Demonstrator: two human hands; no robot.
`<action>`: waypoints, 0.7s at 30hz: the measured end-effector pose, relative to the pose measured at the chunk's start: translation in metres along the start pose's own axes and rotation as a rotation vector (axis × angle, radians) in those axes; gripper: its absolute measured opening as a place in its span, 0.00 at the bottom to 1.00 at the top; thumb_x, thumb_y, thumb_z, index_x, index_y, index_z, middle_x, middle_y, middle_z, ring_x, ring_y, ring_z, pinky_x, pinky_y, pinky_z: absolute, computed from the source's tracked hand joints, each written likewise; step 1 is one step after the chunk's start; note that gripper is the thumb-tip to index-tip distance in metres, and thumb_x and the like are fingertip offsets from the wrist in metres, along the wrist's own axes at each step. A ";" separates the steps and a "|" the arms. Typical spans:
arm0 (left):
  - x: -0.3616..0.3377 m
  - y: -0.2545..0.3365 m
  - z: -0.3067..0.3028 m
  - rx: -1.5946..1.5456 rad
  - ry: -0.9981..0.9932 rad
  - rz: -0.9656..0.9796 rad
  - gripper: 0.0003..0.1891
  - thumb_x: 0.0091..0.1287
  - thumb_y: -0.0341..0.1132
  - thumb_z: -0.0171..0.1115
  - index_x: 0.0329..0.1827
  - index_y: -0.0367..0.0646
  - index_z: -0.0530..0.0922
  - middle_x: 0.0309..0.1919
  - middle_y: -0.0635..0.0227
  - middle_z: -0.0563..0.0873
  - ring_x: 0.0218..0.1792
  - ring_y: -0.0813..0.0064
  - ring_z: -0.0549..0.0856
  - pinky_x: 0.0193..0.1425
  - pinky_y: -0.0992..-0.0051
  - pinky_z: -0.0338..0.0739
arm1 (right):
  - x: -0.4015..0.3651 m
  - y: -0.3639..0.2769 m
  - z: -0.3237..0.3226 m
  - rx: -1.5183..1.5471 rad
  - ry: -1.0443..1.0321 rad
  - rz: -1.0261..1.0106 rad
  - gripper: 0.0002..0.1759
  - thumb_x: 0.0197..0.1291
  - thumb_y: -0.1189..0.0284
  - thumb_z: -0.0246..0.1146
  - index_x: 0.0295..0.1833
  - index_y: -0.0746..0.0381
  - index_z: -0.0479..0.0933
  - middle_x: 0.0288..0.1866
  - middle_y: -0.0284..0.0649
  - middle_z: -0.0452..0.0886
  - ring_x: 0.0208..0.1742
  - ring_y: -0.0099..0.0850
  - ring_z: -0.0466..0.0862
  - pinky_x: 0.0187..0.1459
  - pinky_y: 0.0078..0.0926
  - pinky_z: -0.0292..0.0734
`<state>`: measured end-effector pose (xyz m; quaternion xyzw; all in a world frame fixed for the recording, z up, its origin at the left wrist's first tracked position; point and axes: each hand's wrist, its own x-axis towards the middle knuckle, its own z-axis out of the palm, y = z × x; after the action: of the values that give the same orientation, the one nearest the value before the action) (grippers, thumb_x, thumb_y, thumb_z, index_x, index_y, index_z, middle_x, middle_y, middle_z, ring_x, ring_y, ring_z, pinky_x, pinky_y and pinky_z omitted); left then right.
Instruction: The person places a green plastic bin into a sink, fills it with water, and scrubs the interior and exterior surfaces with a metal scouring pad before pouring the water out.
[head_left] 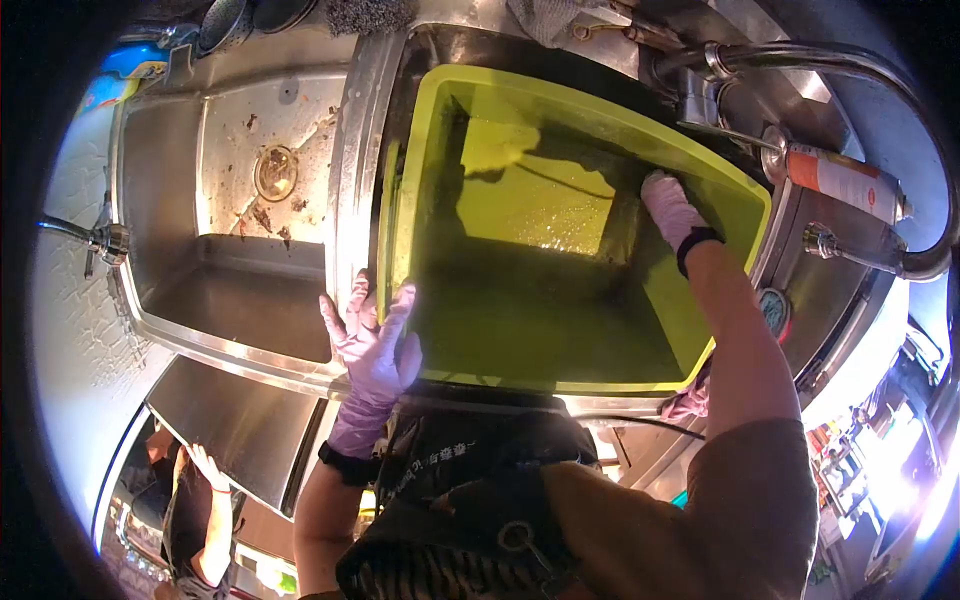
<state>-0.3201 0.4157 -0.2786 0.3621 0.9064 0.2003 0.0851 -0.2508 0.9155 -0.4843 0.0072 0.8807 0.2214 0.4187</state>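
Observation:
A large lime-green plastic tub sits in the right-hand sink basin. Its bottom looks wet, with small bright bubbles in the lit patch. My left hand, in a pale purple glove, lies with fingers spread at the tub's left rim and the steel sink edge. Inside the tub, my right hand, gloved the same way, is at the right wall. Its fingers are curled and turned away from me; whether something is under them is hidden.
To the left is a steel sink basin with food scraps around its drain. A curved faucet pipe and a spray can stand at the right. Another person's hand rests on a steel panel at lower left.

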 end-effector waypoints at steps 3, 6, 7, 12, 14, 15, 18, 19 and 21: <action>0.005 0.002 0.001 0.016 -0.009 -0.027 0.30 0.58 0.34 0.55 0.69 0.50 0.68 0.62 0.66 0.77 0.71 0.52 0.63 0.74 0.40 0.33 | -0.025 -0.046 0.033 0.104 0.059 -0.074 0.11 0.58 0.72 0.58 0.41 0.62 0.84 0.40 0.41 0.84 0.40 0.37 0.85 0.38 0.35 0.80; -0.002 0.003 -0.001 -0.005 -0.036 -0.033 0.30 0.58 0.34 0.55 0.68 0.49 0.69 0.61 0.66 0.78 0.71 0.51 0.63 0.74 0.40 0.33 | -0.060 -0.082 0.057 0.158 -0.022 -0.264 0.11 0.56 0.73 0.58 0.41 0.63 0.83 0.40 0.45 0.84 0.41 0.41 0.85 0.40 0.38 0.81; -0.001 0.002 -0.001 -0.016 -0.022 -0.029 0.30 0.58 0.34 0.55 0.68 0.49 0.69 0.61 0.66 0.79 0.71 0.51 0.63 0.74 0.40 0.33 | -0.072 -0.093 0.061 0.171 -0.063 -0.328 0.11 0.56 0.73 0.58 0.41 0.64 0.83 0.39 0.47 0.84 0.41 0.42 0.85 0.41 0.39 0.81; 0.001 0.008 -0.007 -0.042 -0.022 -0.056 0.25 0.57 0.33 0.55 0.62 0.48 0.74 0.59 0.67 0.80 0.69 0.51 0.67 0.74 0.40 0.35 | -0.123 -0.127 0.036 0.537 -0.368 -0.261 0.11 0.54 0.74 0.58 0.40 0.65 0.82 0.38 0.52 0.84 0.43 0.47 0.85 0.44 0.40 0.81; 0.005 0.008 -0.008 -0.038 -0.001 -0.079 0.24 0.57 0.32 0.55 0.60 0.48 0.76 0.58 0.67 0.81 0.68 0.52 0.68 0.74 0.40 0.35 | -0.129 -0.147 0.061 0.701 -0.284 -0.162 0.10 0.54 0.74 0.59 0.39 0.65 0.82 0.37 0.53 0.84 0.42 0.47 0.85 0.43 0.40 0.81; 0.002 0.003 -0.006 -0.072 0.001 -0.073 0.23 0.57 0.32 0.55 0.59 0.48 0.77 0.57 0.66 0.82 0.68 0.52 0.68 0.74 0.40 0.37 | -0.122 -0.168 0.105 0.732 -0.152 -0.154 0.09 0.54 0.74 0.59 0.38 0.64 0.82 0.35 0.52 0.84 0.40 0.46 0.85 0.42 0.40 0.81; 0.000 0.003 -0.005 -0.105 0.049 -0.104 0.24 0.55 0.31 0.55 0.58 0.53 0.79 0.50 0.71 0.85 0.63 0.60 0.75 0.73 0.41 0.42 | -0.118 -0.180 0.119 0.369 0.096 -0.508 0.08 0.56 0.72 0.59 0.32 0.63 0.83 0.32 0.49 0.84 0.33 0.41 0.85 0.33 0.38 0.79; 0.003 0.005 -0.007 -0.078 0.097 -0.095 0.24 0.55 0.28 0.55 0.57 0.53 0.80 0.48 0.71 0.86 0.63 0.61 0.75 0.73 0.41 0.44 | -0.113 -0.185 0.102 0.390 0.120 -0.558 0.09 0.57 0.72 0.58 0.32 0.64 0.82 0.32 0.50 0.83 0.32 0.41 0.84 0.32 0.38 0.78; -0.002 -0.003 -0.002 -0.078 0.085 -0.007 0.24 0.58 0.30 0.53 0.61 0.49 0.76 0.54 0.66 0.83 0.65 0.54 0.72 0.73 0.40 0.41 | -0.102 -0.212 0.052 0.646 0.124 -0.534 0.10 0.60 0.73 0.56 0.33 0.65 0.81 0.34 0.51 0.82 0.34 0.42 0.83 0.35 0.38 0.77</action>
<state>-0.3212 0.4118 -0.2780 0.3467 0.9019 0.2503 0.0613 -0.1098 0.7237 -0.5221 -0.1036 0.8992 -0.1823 0.3839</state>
